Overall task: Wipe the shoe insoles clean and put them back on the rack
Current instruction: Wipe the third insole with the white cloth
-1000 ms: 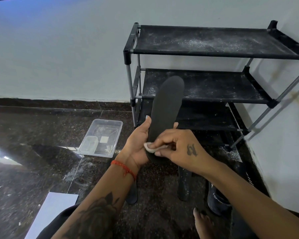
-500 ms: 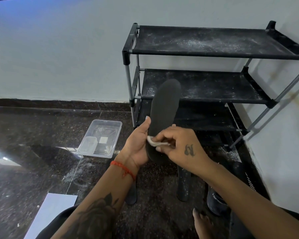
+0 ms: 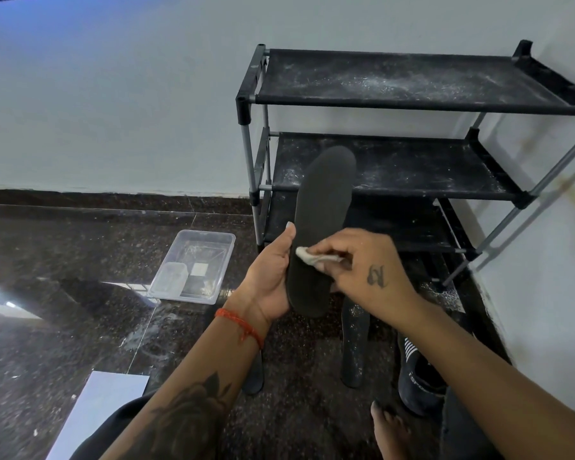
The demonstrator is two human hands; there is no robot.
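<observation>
My left hand [image 3: 273, 277] grips a black insole [image 3: 324, 207] by its heel end and holds it upright in front of the black three-tier shoe rack [image 3: 412, 104]. My right hand [image 3: 365, 277] pinches a small white wipe [image 3: 307, 255] and presses it against the insole's lower middle. Two more dark insoles lie on the floor below: one [image 3: 354, 346] under my right wrist, the other [image 3: 254, 376] mostly hidden by my left forearm.
A clear plastic tray [image 3: 193, 267] holding a smaller container sits on the dark granite floor to the left of the rack. A white sheet [image 3: 97, 410] lies at bottom left. A dark shoe [image 3: 419, 386] and a bare foot [image 3: 389, 433] are at bottom right. The rack shelves are dusty.
My right hand has slid the wipe up the insole from near the heel toward its middle. The insole has tilted slightly more upright.
</observation>
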